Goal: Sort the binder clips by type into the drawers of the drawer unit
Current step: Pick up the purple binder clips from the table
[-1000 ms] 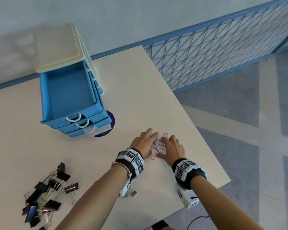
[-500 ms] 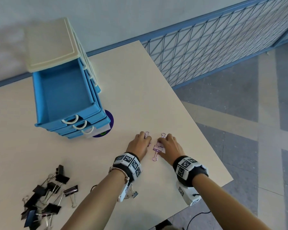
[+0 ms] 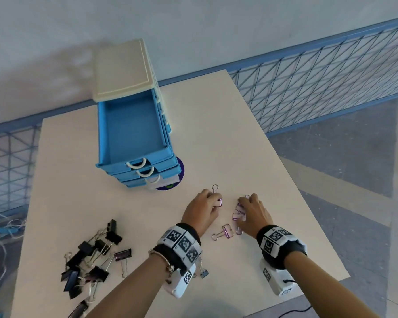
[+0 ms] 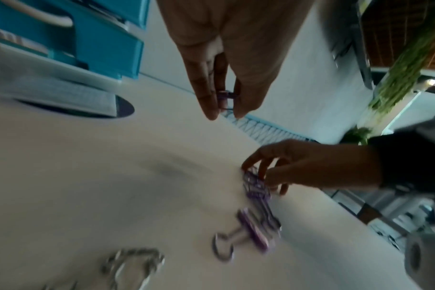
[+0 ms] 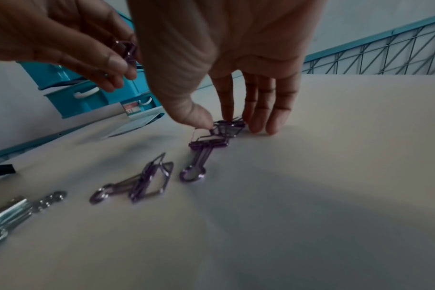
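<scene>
Pale table point(image 3: 216, 134) beside blue mesh fence point(image 3: 319, 88).

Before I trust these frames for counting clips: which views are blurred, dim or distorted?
Head view: sharp and evenly lit, wide-angle bending of the table edges. Left wrist view: motion-blurred, the purple clips smeared, foreground dim. Right wrist view: dim, a broad shadow over the near table, the left hand soft, the silver clip out of focus.

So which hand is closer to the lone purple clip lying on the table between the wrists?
Right. The right hand sits just beside the lone purple clip, while the left hand is farther up, pinching another purple clip.
</scene>
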Motion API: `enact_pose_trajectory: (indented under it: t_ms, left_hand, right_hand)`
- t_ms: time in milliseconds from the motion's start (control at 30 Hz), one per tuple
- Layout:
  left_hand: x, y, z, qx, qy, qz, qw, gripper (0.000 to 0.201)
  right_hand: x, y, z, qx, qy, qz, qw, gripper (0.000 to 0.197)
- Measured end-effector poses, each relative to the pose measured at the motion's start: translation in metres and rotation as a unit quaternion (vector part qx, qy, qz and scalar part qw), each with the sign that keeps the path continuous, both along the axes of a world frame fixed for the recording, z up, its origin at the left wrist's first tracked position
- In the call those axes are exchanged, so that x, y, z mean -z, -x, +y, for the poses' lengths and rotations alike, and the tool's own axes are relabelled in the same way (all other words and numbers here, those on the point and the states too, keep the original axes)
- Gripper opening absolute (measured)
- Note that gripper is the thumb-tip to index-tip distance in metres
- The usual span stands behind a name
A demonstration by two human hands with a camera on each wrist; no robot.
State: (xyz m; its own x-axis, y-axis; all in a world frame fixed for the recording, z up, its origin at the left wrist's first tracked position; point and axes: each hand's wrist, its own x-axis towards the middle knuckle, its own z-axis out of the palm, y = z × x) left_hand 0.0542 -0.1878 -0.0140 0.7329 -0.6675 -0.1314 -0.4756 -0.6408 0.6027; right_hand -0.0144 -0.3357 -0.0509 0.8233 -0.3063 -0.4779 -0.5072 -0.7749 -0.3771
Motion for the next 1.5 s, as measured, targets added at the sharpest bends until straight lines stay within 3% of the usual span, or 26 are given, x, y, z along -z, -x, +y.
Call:
enact_pose_trajectory:
  t_ms: [200, 433, 600, 833, 933, 1067, 1200, 1333, 1400, 1500]
  left_hand:
    - [-0.025, -0.012, 0.01, -0.037, 0.005, 0.009, 0.999, 0.027]
    - [0.008, 0.038, 0.003, 0.102, -0.159, 0.088, 0.978, 0.029]
    - [0.02, 0.058, -0.007, 0.152, -0.213, 0.033, 0.965, 0.039]
    - [0.031, 0.06, -0.017, 0.156, -0.247, -0.065, 0.954, 0.038]
    - [0.036, 0.06, -0.019, 0.167, -0.31, -0.072, 0.933, 0.045]
    - [0.036, 0.057, -0.019, 0.16, -0.266, -0.113, 0.944, 0.042]
    - [0.035, 0.041, -0.015, 0.116, -0.215, -0.017, 0.969, 0.035]
    - [0.01, 0.023, -0.007, 0.028, -0.074, 0.067, 0.995, 0.032]
    - [-0.011, 0.016, -0.001, 0.001, -0.006, 0.061, 0.998, 0.031]
    - [-0.052, 0.001, 0.013, -0.031, 0.076, -0.009, 0.997, 0.031]
  right_hand:
    - [-0.005, -0.003, 0.01, 0.01, 0.007, 0.008, 1.0, 0.053]
    - [-0.001, 0.008, -0.003, 0.002, 0.02, -0.005, 1.0, 0.039]
    - [0.001, 0.016, -0.006, 0.009, 0.036, -0.033, 0.999, 0.034]
    - [0.002, 0.015, -0.006, 0.03, 0.004, -0.035, 0.999, 0.033]
    - [0.003, 0.014, -0.007, 0.025, -0.004, -0.045, 0.999, 0.033]
    - [0.002, 0.011, -0.007, 0.023, 0.003, -0.035, 0.999, 0.031]
    - [0.0, 0.009, -0.004, 0.021, 0.008, -0.038, 0.999, 0.028]
    - [0.0, 0.009, 0.001, 0.009, 0.007, -0.037, 0.999, 0.021]
    - [0.002, 0.007, 0.002, 0.003, 0.008, -0.032, 0.999, 0.025]
    - [0.004, 0.005, 0.004, 0.01, 0.013, -0.032, 0.999, 0.027]
